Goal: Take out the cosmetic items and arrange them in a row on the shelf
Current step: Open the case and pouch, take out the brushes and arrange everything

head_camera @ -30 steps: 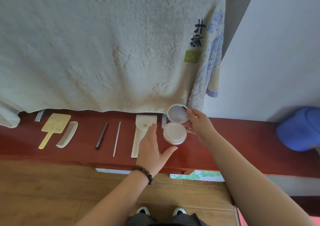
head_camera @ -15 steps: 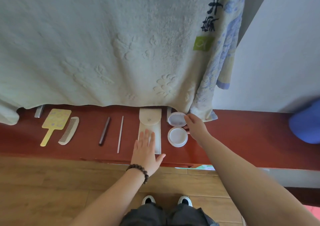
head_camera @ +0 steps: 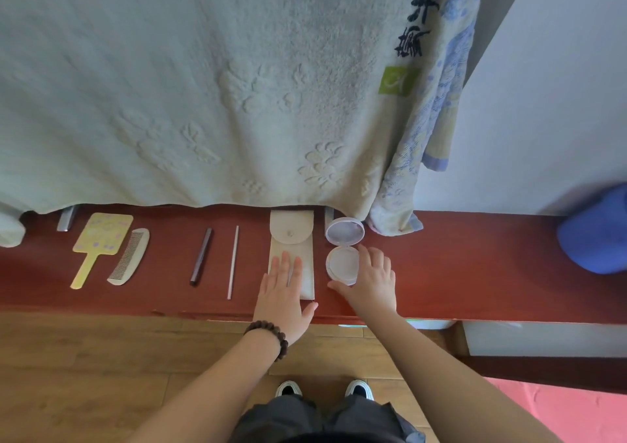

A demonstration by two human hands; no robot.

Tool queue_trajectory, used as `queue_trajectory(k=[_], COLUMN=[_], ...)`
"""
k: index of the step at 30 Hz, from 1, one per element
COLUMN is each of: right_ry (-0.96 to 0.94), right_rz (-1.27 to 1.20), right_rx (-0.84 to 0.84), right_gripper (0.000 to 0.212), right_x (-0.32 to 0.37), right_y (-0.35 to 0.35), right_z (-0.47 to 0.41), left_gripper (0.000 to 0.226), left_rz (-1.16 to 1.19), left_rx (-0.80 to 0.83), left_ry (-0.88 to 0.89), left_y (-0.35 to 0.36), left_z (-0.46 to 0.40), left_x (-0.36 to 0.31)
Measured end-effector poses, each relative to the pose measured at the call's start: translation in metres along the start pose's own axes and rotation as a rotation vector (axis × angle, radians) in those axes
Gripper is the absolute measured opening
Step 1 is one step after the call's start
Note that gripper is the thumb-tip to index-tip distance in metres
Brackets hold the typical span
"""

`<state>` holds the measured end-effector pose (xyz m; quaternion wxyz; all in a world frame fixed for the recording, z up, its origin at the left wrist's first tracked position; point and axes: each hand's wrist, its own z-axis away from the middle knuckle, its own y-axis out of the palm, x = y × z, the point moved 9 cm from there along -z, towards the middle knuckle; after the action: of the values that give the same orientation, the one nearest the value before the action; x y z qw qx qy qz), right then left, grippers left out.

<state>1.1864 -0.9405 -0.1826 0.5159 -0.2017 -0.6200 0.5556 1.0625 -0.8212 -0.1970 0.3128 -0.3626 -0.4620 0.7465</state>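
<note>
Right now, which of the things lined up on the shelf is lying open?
The round compact at the right end, by the right hand. Its lid is flipped back; the pouch stays snapped shut.
</note>
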Motion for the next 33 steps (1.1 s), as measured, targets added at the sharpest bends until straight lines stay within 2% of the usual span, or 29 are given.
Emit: queue_trajectory(k=[3,12,15,16,17,20,23,28,31,33], right_ry=[0.082,0.17,0.053,-0.024,-0.08,-0.094,0.092,0.366,0.479,0.52], right_rz=[0.009,0.042,-0.001,-0.064,-0.141,-0.322,-0.447,-0.779,-0.913,-0.971], right_rx=[-0.042,-0.102,-0.267,-0.26,-0.179,0.139,0.279,0.278,0.274,0.267], right_gripper=[0.083,0.085,0.063,0.055,0.05,0.046,0.051,0.036,0.041,0.036], right_x=[-0.009,-0.015,0.012,0.027,0.043,0.076,0.084,0.079,0.07,0.067], right_y=[-0.002,-0.012,-0.029,-0.027,-0.02,0.018,0.039,0.04,0.044,0.044], right_z=[-0.003,0.0,0.015,0.019,0.022,0.023,0.012,-0.001,0.005,0.014], left_gripper=[0.085,0.083,0.081,0.08,0.079,0.072,0.065,0.066,0.063,0.048], left_rz=[-0.004,-0.015,-0.004,0.012,0.043,0.272,0.603,1.301,1.341,1.311], left_rx=[0.007,0.006,0.021,0.036,0.047,-0.023,-0.146,-0.054,0.061,0.094], left_ry=[0.003,0.024,0.042,0.052,0.06,0.004,-0.153,-0.459,-0.489,-0.443], left_y=[0.001,-0.002,-0.002,-0.001,-0.002,-0.019,-0.041,-0.035,-0.031,-0.031], left_z=[-0.001,0.0,0.003,0.005,0.008,0.012,-0.001,-0.033,-0.038,-0.035], left_x=[0.001,0.003,0.007,0.008,0.009,0.021,0.047,0.075,0.075,0.07])
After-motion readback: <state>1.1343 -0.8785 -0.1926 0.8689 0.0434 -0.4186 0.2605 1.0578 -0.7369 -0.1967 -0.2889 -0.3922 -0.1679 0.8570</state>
